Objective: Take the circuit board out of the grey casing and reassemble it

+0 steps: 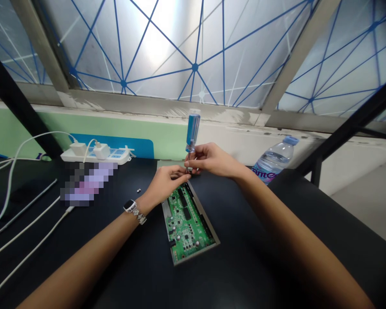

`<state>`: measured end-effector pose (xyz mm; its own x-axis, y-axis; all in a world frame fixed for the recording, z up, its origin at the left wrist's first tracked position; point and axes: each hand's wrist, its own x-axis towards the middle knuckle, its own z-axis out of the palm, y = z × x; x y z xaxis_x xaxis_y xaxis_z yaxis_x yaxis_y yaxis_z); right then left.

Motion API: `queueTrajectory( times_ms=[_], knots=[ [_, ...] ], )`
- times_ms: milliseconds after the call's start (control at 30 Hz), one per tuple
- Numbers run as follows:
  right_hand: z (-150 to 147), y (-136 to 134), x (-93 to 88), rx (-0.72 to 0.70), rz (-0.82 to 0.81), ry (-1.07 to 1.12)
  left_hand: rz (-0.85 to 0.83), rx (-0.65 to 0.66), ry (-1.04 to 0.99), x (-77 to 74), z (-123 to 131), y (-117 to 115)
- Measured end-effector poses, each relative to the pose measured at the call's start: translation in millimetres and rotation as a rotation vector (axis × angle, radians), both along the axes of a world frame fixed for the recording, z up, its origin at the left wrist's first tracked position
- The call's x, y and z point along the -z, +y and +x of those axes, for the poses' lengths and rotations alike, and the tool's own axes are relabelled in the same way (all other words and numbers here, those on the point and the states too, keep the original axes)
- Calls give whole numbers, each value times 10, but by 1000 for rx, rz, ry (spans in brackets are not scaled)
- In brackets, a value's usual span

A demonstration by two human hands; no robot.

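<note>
A screwdriver with a clear blue handle stands almost upright over the far end of a green circuit board. The board sits in a thin metal frame on the black table. My right hand is closed around the screwdriver's shaft, just below the handle. Beside the tip, my left hand has its thumb and fingers pinched together over the board's far end. What they pinch is too small or hidden to make out, and the fingers cover the tip. A watch is on my left wrist.
Left of the board lie small metal pieces. A white power strip with plugged-in chargers stands by the wall, and white cables run across the table's left side. A water bottle stands at the back right. Black frame bars rise at both sides.
</note>
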<state>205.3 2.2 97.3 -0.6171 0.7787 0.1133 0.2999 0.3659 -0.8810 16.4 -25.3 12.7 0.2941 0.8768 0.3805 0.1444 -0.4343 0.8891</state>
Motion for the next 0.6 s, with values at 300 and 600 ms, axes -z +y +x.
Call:
queueTrajectory(
  times_ms=[300,600],
  knots=[
    [15,-25,-48,-16,-34,-12,4,-35,54,7,-95,7],
    [-61,-54,0,-84,-124,45,23,12,27,24,28,41]
  ],
)
